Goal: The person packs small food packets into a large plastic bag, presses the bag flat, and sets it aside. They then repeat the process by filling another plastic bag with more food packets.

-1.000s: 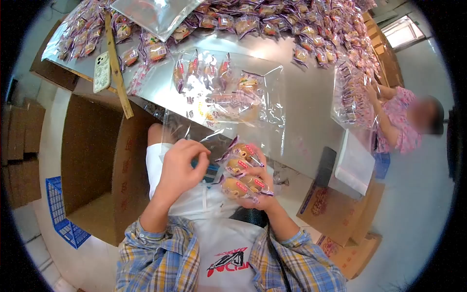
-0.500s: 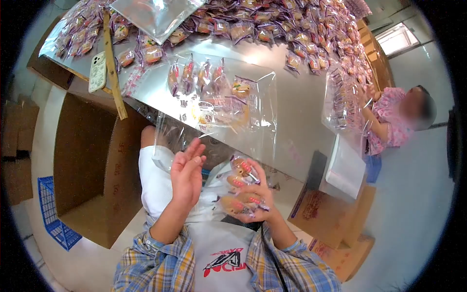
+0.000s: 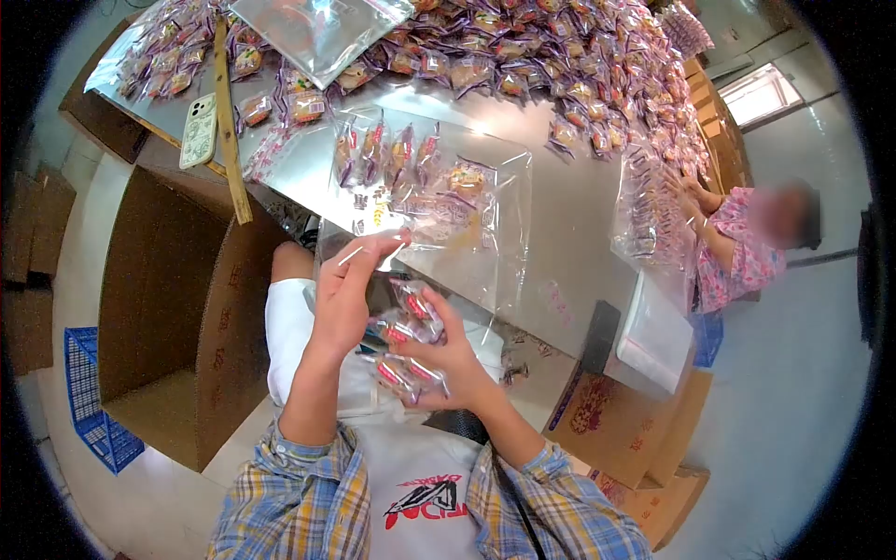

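A clear plastic bag (image 3: 511,238) lies on the metal table (image 3: 560,266) with several wrapped snacks (image 3: 401,154) inside its far part. My left hand (image 3: 345,294) is at the bag's near edge, its fingers pressed together on the film. Close beside it, my right hand (image 3: 448,359) holds several wrapped snacks (image 3: 406,341) in a bunch over my lap.
Many wrapped snacks (image 3: 579,70) are heaped along the far side. A wooden strip (image 3: 230,131) and a phone (image 3: 199,131) lie at left, above an open carton (image 3: 159,308). A co-worker (image 3: 737,243) handles a filled bag (image 3: 644,205) near stacked bags (image 3: 656,336).
My left hand has moved up to the bag's edge and its fingers have closed. My right hand has brought the snacks left and up, nearer the bag's opening.
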`<state>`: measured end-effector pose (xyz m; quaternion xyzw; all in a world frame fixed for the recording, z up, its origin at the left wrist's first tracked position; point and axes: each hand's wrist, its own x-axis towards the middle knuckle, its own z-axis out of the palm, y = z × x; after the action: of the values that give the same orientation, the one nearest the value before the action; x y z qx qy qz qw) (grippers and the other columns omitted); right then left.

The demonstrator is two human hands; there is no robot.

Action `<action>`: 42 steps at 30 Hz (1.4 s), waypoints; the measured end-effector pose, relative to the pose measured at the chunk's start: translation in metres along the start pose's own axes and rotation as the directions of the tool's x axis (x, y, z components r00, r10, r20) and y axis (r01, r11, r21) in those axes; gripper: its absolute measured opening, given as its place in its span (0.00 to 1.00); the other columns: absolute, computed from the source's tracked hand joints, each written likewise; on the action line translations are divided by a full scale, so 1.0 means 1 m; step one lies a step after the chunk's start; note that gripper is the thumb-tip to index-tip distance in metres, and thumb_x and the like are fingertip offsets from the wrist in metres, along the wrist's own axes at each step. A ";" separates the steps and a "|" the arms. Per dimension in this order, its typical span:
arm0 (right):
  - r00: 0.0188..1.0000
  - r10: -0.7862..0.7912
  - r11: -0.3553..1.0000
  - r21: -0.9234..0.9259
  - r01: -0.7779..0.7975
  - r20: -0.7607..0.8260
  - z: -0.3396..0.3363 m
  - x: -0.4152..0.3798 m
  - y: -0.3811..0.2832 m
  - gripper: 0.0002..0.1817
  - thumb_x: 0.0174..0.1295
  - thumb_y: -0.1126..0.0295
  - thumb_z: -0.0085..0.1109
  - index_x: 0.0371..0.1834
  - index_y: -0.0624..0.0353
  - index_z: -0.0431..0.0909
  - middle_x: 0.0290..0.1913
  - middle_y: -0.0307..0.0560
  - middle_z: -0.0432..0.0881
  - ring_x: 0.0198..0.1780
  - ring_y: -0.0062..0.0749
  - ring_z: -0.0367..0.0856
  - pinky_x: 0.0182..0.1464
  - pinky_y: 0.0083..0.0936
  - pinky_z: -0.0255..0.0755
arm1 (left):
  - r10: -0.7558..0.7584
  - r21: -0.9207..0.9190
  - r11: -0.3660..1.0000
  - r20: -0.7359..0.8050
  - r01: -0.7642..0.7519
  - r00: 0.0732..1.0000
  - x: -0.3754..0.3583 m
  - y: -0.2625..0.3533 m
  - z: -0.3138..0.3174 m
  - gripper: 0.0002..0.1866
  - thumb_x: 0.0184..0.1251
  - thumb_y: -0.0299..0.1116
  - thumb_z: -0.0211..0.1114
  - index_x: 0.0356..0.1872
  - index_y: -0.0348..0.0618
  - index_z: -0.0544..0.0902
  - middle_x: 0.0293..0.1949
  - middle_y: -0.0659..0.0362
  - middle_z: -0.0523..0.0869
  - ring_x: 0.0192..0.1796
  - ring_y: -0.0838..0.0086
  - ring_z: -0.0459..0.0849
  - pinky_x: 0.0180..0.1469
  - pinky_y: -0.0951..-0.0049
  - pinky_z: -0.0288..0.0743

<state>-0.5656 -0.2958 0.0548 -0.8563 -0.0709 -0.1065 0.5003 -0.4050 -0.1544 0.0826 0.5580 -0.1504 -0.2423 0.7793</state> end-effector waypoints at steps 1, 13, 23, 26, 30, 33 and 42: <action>0.999 0.006 1.000 -0.021 -0.006 -0.034 0.002 0.007 0.002 0.34 0.39 0.60 0.85 0.57 0.49 0.89 0.83 0.70 0.52 0.80 0.70 0.58 0.79 0.52 0.58 | 0.007 0.001 1.000 -0.025 -0.007 1.000 0.000 0.003 0.004 0.21 0.87 0.36 0.50 0.62 0.29 0.83 0.60 0.50 0.88 0.63 0.70 0.84 0.70 0.68 0.72; 0.839 0.117 0.993 0.076 -0.091 -0.532 0.012 0.035 0.039 0.37 0.49 0.72 0.83 0.65 0.62 0.79 0.82 0.62 0.51 0.79 0.54 0.66 0.76 0.45 0.69 | 0.287 0.651 0.709 0.086 -0.272 0.954 -0.006 -0.003 0.012 0.33 0.71 0.31 0.57 0.78 0.49 0.72 0.82 0.44 0.61 0.84 0.46 0.55 0.83 0.41 0.43; 0.742 0.516 0.810 0.527 -0.259 -0.428 -0.018 0.007 0.030 0.33 0.52 0.73 0.82 0.63 0.64 0.80 0.83 0.57 0.51 0.79 0.45 0.67 0.75 0.39 0.69 | -0.115 0.965 0.230 0.156 -0.126 0.981 -0.026 0.012 0.005 0.44 0.62 0.39 0.76 0.80 0.48 0.68 0.80 0.48 0.67 0.82 0.44 0.61 0.79 0.23 0.33; 0.734 0.412 0.890 0.409 -0.199 -0.540 -0.004 0.017 0.009 0.32 0.53 0.65 0.81 0.62 0.63 0.81 0.82 0.64 0.51 0.78 0.51 0.66 0.76 0.44 0.66 | -0.041 0.983 0.105 0.153 -0.148 0.987 -0.027 -0.004 0.007 0.55 0.55 0.37 0.80 0.84 0.46 0.60 0.81 0.41 0.63 0.81 0.41 0.61 0.77 0.23 0.47; 0.812 -0.065 0.884 -0.411 -0.223 -0.581 -0.009 0.029 0.002 0.36 0.46 0.59 0.84 0.59 0.61 0.83 0.81 0.73 0.51 0.77 0.64 0.65 0.76 0.50 0.61 | 0.314 0.904 0.368 0.099 -0.217 0.944 0.008 -0.038 0.032 0.47 0.58 0.23 0.70 0.82 0.39 0.60 0.73 0.38 0.71 0.68 0.42 0.75 0.67 0.50 0.72; 0.794 -0.024 0.939 -0.287 -0.190 -0.607 -0.020 0.023 0.012 0.34 0.43 0.60 0.86 0.55 0.59 0.82 0.82 0.69 0.51 0.77 0.58 0.66 0.76 0.47 0.62 | 0.337 0.853 0.459 0.093 -0.249 0.937 0.026 -0.052 0.027 0.33 0.58 0.22 0.67 0.70 0.39 0.76 0.64 0.46 0.81 0.64 0.46 0.79 0.64 0.49 0.73; 0.742 0.018 0.998 -0.031 -0.052 -0.670 -0.002 -0.002 0.026 0.40 0.46 0.53 0.85 0.62 0.56 0.78 0.83 0.62 0.50 0.78 0.57 0.65 0.78 0.48 0.61 | 0.468 0.811 0.077 0.484 -0.580 0.739 0.093 -0.052 0.041 0.22 0.69 0.29 0.60 0.63 0.51 0.83 0.69 0.54 0.82 0.67 0.59 0.82 0.73 0.49 0.66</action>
<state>-0.5614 -0.3103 0.0330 -0.7741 0.1318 -0.3985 0.4739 -0.3594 -0.2515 0.0436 0.7931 -0.4875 0.1613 0.3277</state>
